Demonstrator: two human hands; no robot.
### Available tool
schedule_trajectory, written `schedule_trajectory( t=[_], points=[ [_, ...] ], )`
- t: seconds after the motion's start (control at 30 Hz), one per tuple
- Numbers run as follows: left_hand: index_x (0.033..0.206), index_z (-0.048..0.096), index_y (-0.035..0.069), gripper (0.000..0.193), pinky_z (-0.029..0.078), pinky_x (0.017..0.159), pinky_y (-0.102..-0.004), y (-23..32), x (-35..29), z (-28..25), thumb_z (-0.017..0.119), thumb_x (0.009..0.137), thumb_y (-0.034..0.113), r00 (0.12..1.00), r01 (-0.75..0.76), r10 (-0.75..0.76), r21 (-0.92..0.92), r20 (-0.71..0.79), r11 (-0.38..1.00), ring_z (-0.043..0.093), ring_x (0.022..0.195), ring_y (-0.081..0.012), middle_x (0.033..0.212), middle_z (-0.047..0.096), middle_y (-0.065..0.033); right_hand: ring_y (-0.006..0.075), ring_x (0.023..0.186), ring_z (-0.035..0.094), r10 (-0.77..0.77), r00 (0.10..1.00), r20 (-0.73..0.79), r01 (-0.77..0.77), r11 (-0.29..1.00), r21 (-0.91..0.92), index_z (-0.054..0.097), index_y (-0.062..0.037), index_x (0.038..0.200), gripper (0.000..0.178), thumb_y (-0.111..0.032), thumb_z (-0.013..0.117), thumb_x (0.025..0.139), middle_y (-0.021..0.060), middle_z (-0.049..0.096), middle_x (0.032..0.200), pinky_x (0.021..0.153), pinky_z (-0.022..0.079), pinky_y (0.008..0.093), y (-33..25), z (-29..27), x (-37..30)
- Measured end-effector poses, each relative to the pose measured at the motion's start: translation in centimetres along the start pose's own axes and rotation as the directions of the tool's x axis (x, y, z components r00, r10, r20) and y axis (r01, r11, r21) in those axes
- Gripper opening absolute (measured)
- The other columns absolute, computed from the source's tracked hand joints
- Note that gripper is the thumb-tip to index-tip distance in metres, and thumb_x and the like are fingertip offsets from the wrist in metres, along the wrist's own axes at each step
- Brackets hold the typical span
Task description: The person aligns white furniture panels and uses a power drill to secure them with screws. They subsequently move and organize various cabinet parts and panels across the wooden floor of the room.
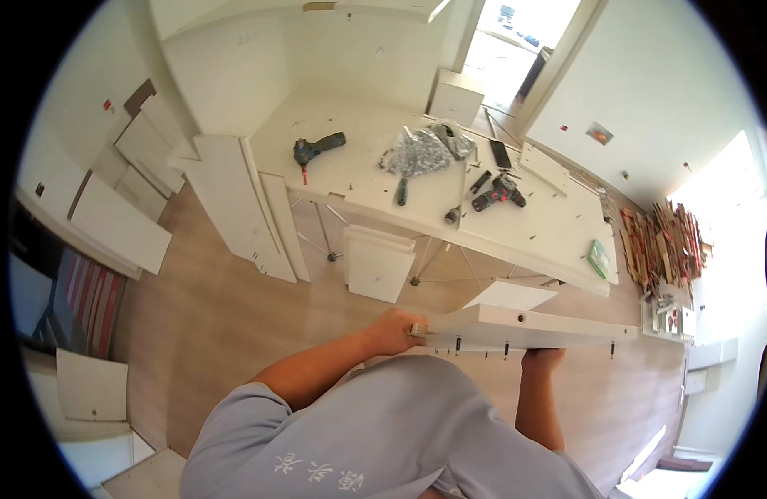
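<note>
A long white furniture panel (pixel 533 331) is held up in front of me, with several dark connector pins poking out of its lower edge. My left hand (pixel 396 331) is closed round its left end, where a small tan piece (pixel 418 329) shows by the fingers. Further right, my right hand (pixel 543 359) bears on the panel from below, its fingers mostly hidden behind it. Beyond the panel is a white worktop (pixel 367 125) carrying a cordless driver (pixel 319 150), a drill (pixel 500 193), a bag of hardware (pixel 425 151) and a screwdriver (pixel 402 191).
White boards (pixel 234 200) lean at the worktop's left end, and more boards (pixel 379 262) stand beneath it on the floor. Panels (pixel 121 220) rest along the left wall. A pile of wooden strips (pixel 666 245) lies at the right. A phone (pixel 500 154) and green packet (pixel 598 258) are on the worktop.
</note>
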State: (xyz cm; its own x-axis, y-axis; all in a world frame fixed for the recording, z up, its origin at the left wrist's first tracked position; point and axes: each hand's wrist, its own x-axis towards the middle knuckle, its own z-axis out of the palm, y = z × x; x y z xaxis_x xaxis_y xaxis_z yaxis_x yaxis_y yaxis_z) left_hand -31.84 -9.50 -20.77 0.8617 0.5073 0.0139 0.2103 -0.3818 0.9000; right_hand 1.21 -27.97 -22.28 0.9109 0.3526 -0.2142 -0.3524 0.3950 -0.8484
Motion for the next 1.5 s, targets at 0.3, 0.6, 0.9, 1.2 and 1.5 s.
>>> schedule_trajectory(
  t=[0.3, 0.6, 0.9, 1.2, 1.5],
  points=[
    [0.107, 0.072, 0.012, 0.029, 0.055, 0.081, -0.0443, 0.3, 7.1, 1.1, 0.077, 0.081, 0.024, 0.989, -0.035, 0.006, 0.201, 0.144, 0.979, 0.069, 0.092, -0.0371, 0.099, 0.072, -0.0160, 0.0217, 0.095, 0.062, -0.015, 0.994, -0.111, 0.021, 0.998, 0.058, 0.058, -0.0111, 0.103, 0.023, -0.032, 0.050, 0.098, 0.0048, 0.063, 0.099, 0.082, 0.052, 0.0407, 1.4, -6.2, 6.3],
    [0.107, 0.072, 0.009, 0.029, 0.055, 0.087, -0.0422, -3.0, 16.8, 7.0, 0.079, 0.081, 0.019, 0.994, -0.026, -0.004, 0.281, 0.106, 0.959, 0.069, 0.097, -0.0353, 0.103, 0.074, -0.0142, 0.0214, 0.113, 0.056, 0.156, 0.977, -0.142, -0.134, 0.979, 0.152, 0.054, -0.0090, 0.124, 0.038, -0.042, 0.047, 0.106, 0.0044, 0.060, 0.115, 0.103, 0.042, 0.0418, 2.6, -6.7, 16.8],
    [0.105, 0.074, 0.008, 0.026, 0.057, 0.082, -0.0356, -7.1, 23.5, 13.5, 0.081, 0.081, 0.014, 0.978, 0.200, -0.206, 0.120, 0.038, 0.972, 0.071, 0.091, -0.0282, 0.099, 0.074, -0.0117, 0.0170, 0.084, 0.055, 0.223, 0.955, -0.196, -0.214, 0.975, 0.063, 0.055, -0.0128, 0.087, 0.031, -0.038, 0.050, 0.105, 0.0019, 0.058, 0.081, 0.084, 0.045, 0.0373, 4.9, -9.3, 27.2],
    [0.109, 0.075, 0.013, 0.025, 0.057, 0.084, -0.0376, -15.1, 28.5, 18.4, 0.078, 0.084, 0.017, 1.000, 0.020, -0.016, 0.304, -0.014, 0.952, 0.070, 0.093, -0.0284, 0.103, 0.075, -0.0072, 0.0208, 0.063, 0.053, 0.186, 0.967, -0.176, -0.184, 0.982, 0.027, 0.048, -0.0143, 0.073, 0.040, -0.039, 0.049, 0.105, 0.0037, 0.051, 0.062, 0.068, 0.048, 0.0375, 6.2, -9.4, 32.8],
    [0.109, 0.073, 0.013, 0.024, 0.056, 0.086, -0.0389, -15.4, 31.9, 18.9, 0.075, 0.085, 0.015, 0.978, 0.198, -0.190, 0.111, -0.081, 0.974, 0.071, 0.099, -0.0286, 0.107, 0.075, -0.0104, 0.0209, 0.055, 0.049, 0.148, 0.973, -0.180, -0.155, 0.988, -0.024, 0.042, -0.0151, 0.061, 0.050, -0.039, 0.049, 0.104, 0.0045, 0.047, 0.053, 0.065, 0.047, 0.0389, 7.5, -8.9, 36.3]
  ],
)
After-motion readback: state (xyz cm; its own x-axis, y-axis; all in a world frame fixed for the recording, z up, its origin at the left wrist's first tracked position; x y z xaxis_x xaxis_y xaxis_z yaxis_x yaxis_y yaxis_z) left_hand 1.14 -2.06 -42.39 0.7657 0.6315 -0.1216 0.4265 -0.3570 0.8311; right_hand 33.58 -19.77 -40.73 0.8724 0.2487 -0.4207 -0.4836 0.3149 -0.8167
